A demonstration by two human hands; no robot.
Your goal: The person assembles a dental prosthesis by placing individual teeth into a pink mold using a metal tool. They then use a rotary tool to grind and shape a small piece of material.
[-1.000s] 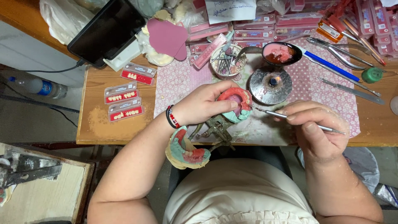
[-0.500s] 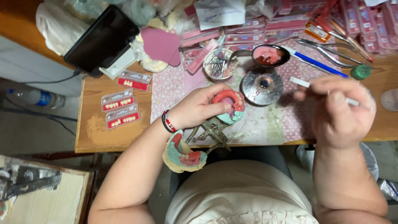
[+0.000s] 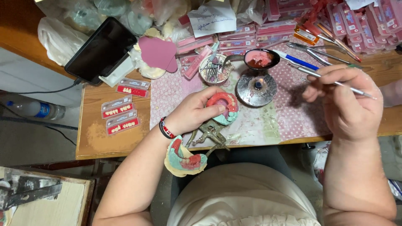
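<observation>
Both forearms bare, no sleeves visible. Left wrist carries a beaded bracelet (image 3: 167,129), black with red and white segments. Torso in a cream top (image 3: 240,194), gathered edge at 6 o'clock. No rings seen.

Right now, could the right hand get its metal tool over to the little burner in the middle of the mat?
Probably yes: the right hand holds the metal tool just beside the burner, with only bare mat between.

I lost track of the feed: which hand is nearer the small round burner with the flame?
Left. The left hand, holding the pink denture model, sits just beside the burner; the right hand holds a thin metal tool farther off.
</observation>
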